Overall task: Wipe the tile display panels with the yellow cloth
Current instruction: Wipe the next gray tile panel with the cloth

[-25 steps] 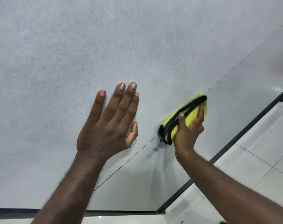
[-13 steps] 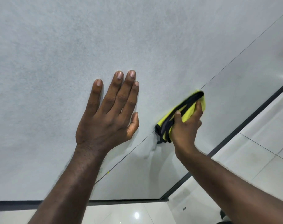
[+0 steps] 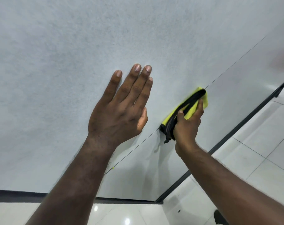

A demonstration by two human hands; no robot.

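A large pale grey tile display panel (image 3: 60,65) fills most of the view. A thin seam runs diagonally across it, and a second panel (image 3: 232,101) lies to the right of that seam. My left hand (image 3: 120,109) rests flat on the left panel with its fingers straight. My right hand (image 3: 187,125) grips a folded yellow cloth (image 3: 190,109) with a black edge and presses it onto the seam. Part of the cloth is hidden under my fingers.
A black frame strip (image 3: 245,114) borders the panels along the right and bottom edges. Glossy white floor tiles (image 3: 259,156) lie beyond it at the right and bottom. A dark object (image 3: 220,217) shows at the bottom right edge.
The cloth and my right hand have slid slightly along the seam, first down-left and then back up-right. My left hand stays flat on the panel.
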